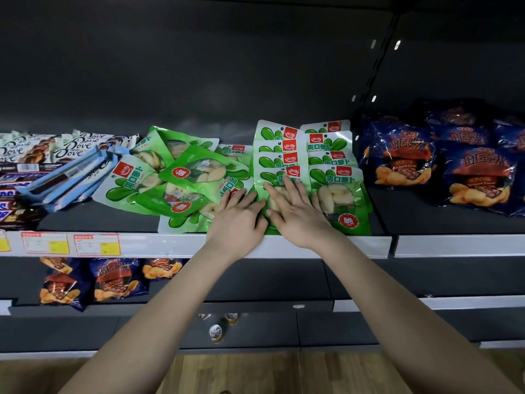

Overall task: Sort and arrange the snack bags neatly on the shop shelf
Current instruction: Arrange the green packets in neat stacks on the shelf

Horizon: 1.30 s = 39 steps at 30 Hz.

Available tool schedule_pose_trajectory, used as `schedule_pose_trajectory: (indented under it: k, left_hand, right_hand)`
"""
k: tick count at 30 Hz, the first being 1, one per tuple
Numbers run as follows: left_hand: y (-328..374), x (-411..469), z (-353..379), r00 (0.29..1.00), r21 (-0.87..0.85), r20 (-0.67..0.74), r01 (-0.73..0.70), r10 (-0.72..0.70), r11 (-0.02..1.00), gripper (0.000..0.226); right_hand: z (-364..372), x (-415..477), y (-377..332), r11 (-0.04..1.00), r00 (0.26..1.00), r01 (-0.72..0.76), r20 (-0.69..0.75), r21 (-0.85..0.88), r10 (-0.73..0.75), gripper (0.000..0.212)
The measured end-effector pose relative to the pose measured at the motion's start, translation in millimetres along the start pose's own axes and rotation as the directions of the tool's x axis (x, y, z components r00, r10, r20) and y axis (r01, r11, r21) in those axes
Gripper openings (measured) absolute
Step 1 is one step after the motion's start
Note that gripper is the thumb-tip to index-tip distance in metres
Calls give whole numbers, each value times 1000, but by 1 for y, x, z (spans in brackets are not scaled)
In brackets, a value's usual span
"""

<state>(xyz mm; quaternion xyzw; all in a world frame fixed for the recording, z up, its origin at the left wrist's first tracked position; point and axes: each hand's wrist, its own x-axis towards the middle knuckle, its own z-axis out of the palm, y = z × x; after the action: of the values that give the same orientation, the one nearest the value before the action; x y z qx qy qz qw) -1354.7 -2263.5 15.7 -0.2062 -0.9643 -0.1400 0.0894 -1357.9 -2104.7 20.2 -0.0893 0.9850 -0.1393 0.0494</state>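
Observation:
Green snack bags lie on the dark shelf [284, 244]. Two tidy overlapping rows sit in the middle: a left row [277, 150] and a right row [332, 166]. A loose, crooked heap of the same green bags [181, 180] lies to their left. My right hand [295, 211] rests flat, fingers straight, on the front bag of the left row. My left hand [238, 220] lies flat beside it, its fingers touching that bag's left edge and the heap's nearest bag.
Dove chocolate packs [34, 150] and long blue bars [68, 177] lie at the left. Dark blue chip bags [397, 157] fill the right bay past a divider. More blue bags [113, 280] sit on the lower shelf, and cans [216, 332] stand below. Price tags [96, 244] line the edge.

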Motion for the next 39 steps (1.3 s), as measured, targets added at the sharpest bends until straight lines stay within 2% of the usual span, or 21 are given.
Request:
schedule_pose_trajectory:
  k: [9, 12, 17, 30, 32, 36, 39]
  left_hand:
    - [3, 5, -2, 977, 126, 201, 48, -73, 991, 56]
    - [5, 5, -4, 971, 140, 225, 53, -84, 989, 57]
    - [7, 2, -8, 982, 90, 174, 63, -78, 994, 58]
    - [8, 3, -3, 983, 106, 149, 88, -103, 991, 59]
    - [8, 3, -4, 985, 86, 137, 92, -103, 992, 60]
    - [12, 3, -9, 993, 17, 42, 112, -112, 994, 63]
    - [23, 9, -13, 997, -2, -16, 74, -74, 997, 62]
  right_hand:
    - [-10, 14, -7, 998, 997, -40, 59, -48, 43, 55]
    - [-12, 13, -12, 993, 996, -65, 56, -99, 71, 55]
    - [-9, 8, -16, 989, 994, -68, 74, -131, 78, 55]
    - [4, 8, -13, 999, 999, -49, -13, 16, 49, 54]
    - [3, 6, -15, 998, 997, -33, -64, 52, 36, 54]
    - [-5, -1, -10, 998, 961, 41, -275, 57, -24, 53]
    - [-17, -10, 5, 999, 947, 19, -322, 39, -5, 53]
